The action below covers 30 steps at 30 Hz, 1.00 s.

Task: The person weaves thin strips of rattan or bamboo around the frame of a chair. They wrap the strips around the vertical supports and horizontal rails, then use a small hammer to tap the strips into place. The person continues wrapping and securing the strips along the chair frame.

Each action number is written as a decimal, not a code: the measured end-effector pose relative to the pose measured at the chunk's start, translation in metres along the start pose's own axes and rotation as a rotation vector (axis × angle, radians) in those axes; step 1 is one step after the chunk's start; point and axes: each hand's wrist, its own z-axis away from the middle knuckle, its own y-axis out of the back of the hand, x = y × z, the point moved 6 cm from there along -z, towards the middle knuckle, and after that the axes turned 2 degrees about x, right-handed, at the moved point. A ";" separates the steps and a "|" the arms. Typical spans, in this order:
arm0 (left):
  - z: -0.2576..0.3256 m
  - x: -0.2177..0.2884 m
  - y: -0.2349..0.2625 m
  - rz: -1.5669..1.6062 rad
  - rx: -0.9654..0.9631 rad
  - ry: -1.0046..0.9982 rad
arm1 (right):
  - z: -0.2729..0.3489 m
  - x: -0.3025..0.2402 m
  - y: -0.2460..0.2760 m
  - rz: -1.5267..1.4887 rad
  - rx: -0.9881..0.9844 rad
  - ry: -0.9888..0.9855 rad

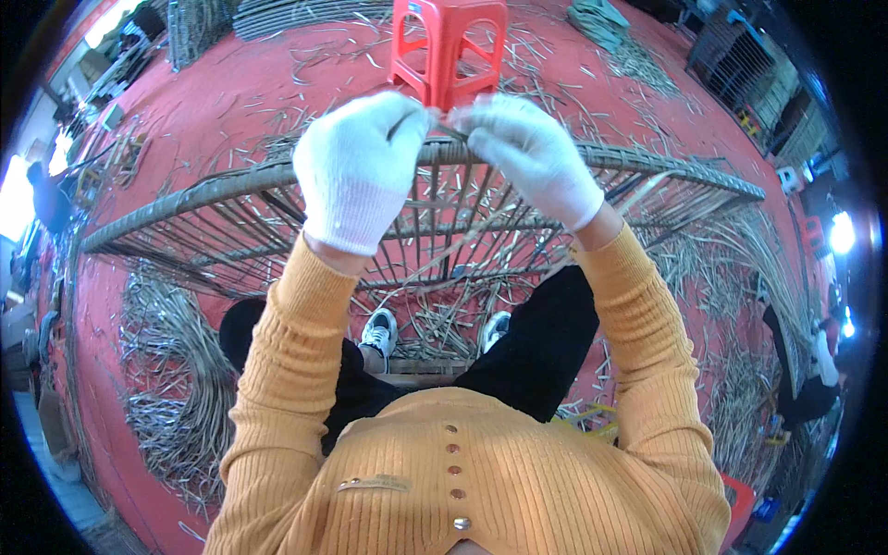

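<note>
Both my hands wear white knit gloves and meet over the top rail of a woven cane frame (231, 190), whose wrapped rim runs across in front of me with thin slats below. My left hand (363, 171) is closed, thumb and fingers pinched together at the rail's middle. My right hand (532, 153) is bent in toward it, fingertips drawn together and somewhat blurred. A short bit of thin cane strip (451, 131) shows between the two sets of fingertips. How its ends are held is hidden by the gloves.
A red plastic stool (449, 51) stands just beyond the rail. Bundles of loose cane strips (176, 388) lie on the red floor at left, with more strips (731, 277) at right. Scraps are scattered around my shoes (379, 331). A green cloth bundle (599, 23) lies far right.
</note>
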 end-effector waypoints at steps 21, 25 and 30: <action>0.133 -0.085 -0.138 1.401 -0.241 1.179 | 0.015 -0.030 -0.047 0.713 -0.127 0.521; 0.135 -0.089 -0.129 1.088 -0.424 1.140 | 0.012 -0.028 -0.047 0.690 -0.160 0.492; 0.080 -0.031 -0.041 -0.213 -0.399 0.229 | -0.002 -0.011 -0.021 -0.119 -0.098 -0.022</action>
